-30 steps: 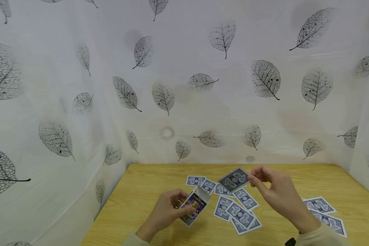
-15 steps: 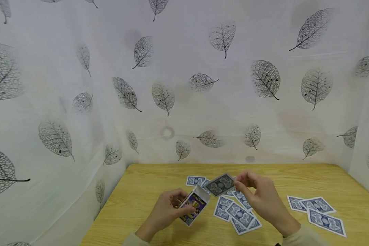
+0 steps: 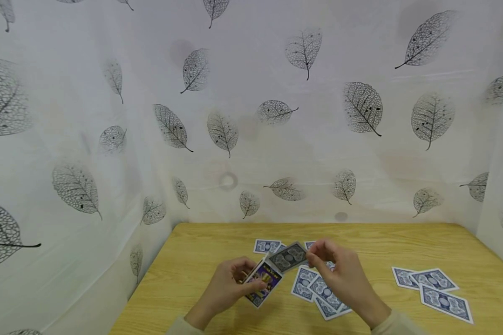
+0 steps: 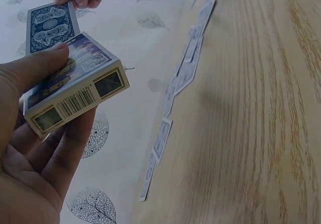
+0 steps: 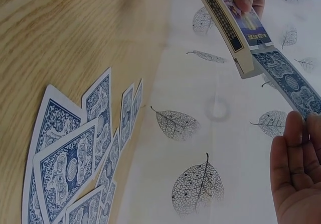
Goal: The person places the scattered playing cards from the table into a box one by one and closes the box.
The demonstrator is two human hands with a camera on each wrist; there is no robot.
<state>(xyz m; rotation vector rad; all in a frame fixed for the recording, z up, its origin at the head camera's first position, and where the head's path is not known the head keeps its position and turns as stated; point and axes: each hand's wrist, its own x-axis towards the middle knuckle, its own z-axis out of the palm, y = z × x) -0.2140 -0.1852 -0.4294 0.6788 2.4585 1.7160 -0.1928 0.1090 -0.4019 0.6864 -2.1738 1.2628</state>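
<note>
My left hand (image 3: pixel 234 284) grips a purple card box (image 3: pixel 265 281), held tilted above the table with its open end up and to the right. In the left wrist view the bottom of the card box (image 4: pixel 75 96) shows a barcode. My right hand (image 3: pixel 343 279) pinches a blue-backed playing card (image 3: pixel 291 256) by its far end. The card's other end is at the box's open mouth, as the right wrist view shows for the playing card (image 5: pixel 288 81) and the card box (image 5: pixel 241 23). Several face-down cards (image 3: pixel 324 293) lie overlapping beneath my right hand.
A wooden table (image 3: pixel 184 260) carries the cards. Three more face-down cards (image 3: pixel 438 284) overlap at the right, and another card (image 3: pixel 265 246) lies behind the box. A white curtain (image 3: pixel 243 153) with leaf prints stands behind and to the left.
My right hand has moved left and slightly down, bringing the playing card from above the spread cards to the box's mouth. My left hand and the box have stayed in place.
</note>
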